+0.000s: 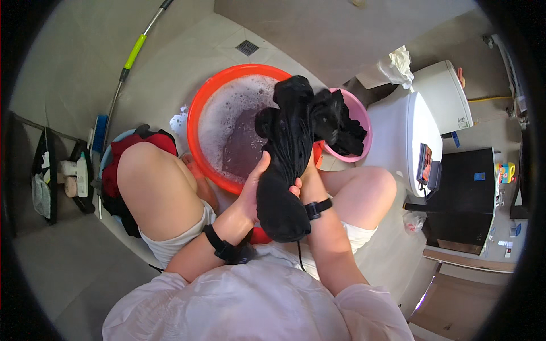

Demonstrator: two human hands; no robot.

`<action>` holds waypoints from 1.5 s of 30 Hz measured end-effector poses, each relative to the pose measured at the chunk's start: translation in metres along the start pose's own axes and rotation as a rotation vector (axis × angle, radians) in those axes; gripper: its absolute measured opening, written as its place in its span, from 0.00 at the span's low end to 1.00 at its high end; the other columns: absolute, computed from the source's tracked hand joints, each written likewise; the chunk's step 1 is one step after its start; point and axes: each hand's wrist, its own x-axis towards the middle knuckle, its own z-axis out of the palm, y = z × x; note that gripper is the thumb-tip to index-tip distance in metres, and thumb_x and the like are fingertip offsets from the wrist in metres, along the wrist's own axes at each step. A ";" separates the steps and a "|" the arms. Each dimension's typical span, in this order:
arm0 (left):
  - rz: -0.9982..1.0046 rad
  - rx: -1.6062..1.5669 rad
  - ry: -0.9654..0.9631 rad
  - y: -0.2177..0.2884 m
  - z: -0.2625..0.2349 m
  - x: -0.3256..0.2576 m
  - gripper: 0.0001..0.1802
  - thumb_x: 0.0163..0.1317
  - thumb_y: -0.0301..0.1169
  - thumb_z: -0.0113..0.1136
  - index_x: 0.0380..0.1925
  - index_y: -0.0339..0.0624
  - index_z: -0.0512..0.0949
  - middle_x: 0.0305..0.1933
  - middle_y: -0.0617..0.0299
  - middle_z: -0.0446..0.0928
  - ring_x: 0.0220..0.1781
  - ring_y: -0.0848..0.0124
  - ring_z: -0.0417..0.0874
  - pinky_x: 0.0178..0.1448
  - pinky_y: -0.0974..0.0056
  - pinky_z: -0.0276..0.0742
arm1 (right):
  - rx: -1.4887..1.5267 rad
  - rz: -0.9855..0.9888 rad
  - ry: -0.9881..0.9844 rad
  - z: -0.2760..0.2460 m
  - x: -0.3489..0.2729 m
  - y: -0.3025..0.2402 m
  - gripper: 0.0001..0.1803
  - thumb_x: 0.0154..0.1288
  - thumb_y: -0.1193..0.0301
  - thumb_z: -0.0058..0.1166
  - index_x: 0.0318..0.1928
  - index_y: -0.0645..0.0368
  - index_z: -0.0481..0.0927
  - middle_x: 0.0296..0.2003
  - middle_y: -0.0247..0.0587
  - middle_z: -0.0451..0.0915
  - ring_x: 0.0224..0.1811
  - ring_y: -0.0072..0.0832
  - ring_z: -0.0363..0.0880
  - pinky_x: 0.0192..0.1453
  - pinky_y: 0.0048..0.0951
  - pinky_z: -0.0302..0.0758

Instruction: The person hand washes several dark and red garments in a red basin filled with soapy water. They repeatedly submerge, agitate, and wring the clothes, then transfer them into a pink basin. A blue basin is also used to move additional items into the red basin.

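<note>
A bunched, wet-looking black garment (287,148) is held up between my hands, over the near right side of an orange-red basin (196,108). From its left, my left hand (252,190) grips the cloth, thumb pointing up along it. My right hand (307,181) is closed on the other side, with most of its fingers hidden behind the fabric. A rounded end of the garment hangs toward my lap, and its far end flops to the right. What kind of garment it is, I cannot make out. Foamy, greyish water (244,131) fills the basin.
Right of the basin, a pink tub (367,128) holds black cloth. Red and black clothes (133,145) fill a light-blue tub at my left knee. A white toilet (398,125) stands at right, a floor drain (247,48) lies beyond, and a long-handled brush (133,51) leans at left.
</note>
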 end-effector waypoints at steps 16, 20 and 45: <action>0.137 0.590 0.645 0.013 -0.045 0.017 0.21 0.61 0.48 0.67 0.37 0.40 0.81 0.29 0.58 0.80 0.26 0.64 0.83 0.31 0.60 0.82 | -1.252 -0.026 0.483 -0.062 0.035 0.004 0.27 0.60 0.63 0.68 0.52 0.72 0.80 0.49 0.46 0.84 0.52 0.36 0.81 0.58 0.34 0.77; 0.161 0.357 0.404 0.031 -0.021 0.003 0.29 0.61 0.57 0.62 0.42 0.40 0.79 0.33 0.51 0.82 0.31 0.56 0.86 0.36 0.56 0.86 | -0.929 0.057 0.541 -0.069 0.030 -0.003 0.31 0.60 0.59 0.68 0.49 0.80 0.79 0.46 0.49 0.84 0.49 0.35 0.82 0.54 0.36 0.78; 0.218 0.150 0.151 0.115 -0.126 0.037 0.16 0.63 0.36 0.52 0.42 0.36 0.82 0.42 0.53 0.85 0.48 0.56 0.84 0.62 0.55 0.77 | -0.342 -0.198 0.395 -0.034 -0.014 -0.010 0.44 0.68 0.33 0.41 0.72 0.52 0.65 0.64 0.39 0.75 0.65 0.38 0.72 0.70 0.42 0.66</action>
